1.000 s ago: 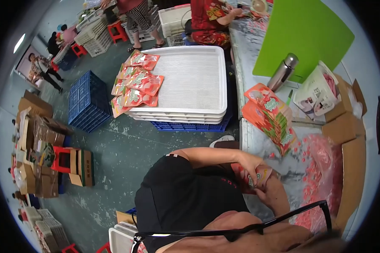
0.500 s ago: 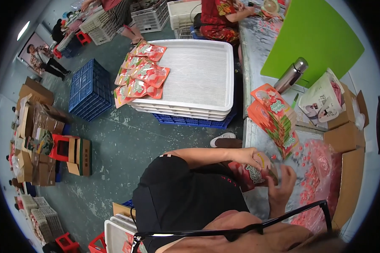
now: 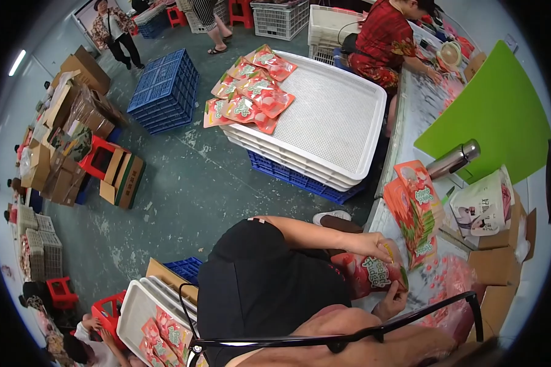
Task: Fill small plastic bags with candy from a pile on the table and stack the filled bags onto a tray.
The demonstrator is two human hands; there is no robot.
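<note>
Over the table's near edge, a red and pink snack pouch (image 3: 370, 273) lies tilted between my two hands. My left hand (image 3: 373, 246) grips its upper edge, thumb and fingers closed on it. At its lower right corner, my right hand (image 3: 393, 300) pinches the pouch between thumb and fingers. Just beyond my hands, a stack of flat pouches (image 3: 415, 211) lies on the table, the top ones overlapping. Small pink wrapped pieces (image 3: 431, 275) are scattered to the right of the pouch, beside a clear pink plastic bag (image 3: 450, 281).
White mesh trays (image 3: 330, 116) on a blue crate hold filled pouches (image 3: 254, 92). A steel flask (image 3: 453, 159), green board (image 3: 496, 116), white bag (image 3: 483, 205) and cardboard box (image 3: 496, 263) line the table. A person in red (image 3: 379, 46) works farther along. More pouches lie in a tray (image 3: 134, 318) behind.
The view has shifted, so the trays and table sit farther right. My right hand has moved from beside the pouch to pinch its corner; the pouch's front now faces up more.
</note>
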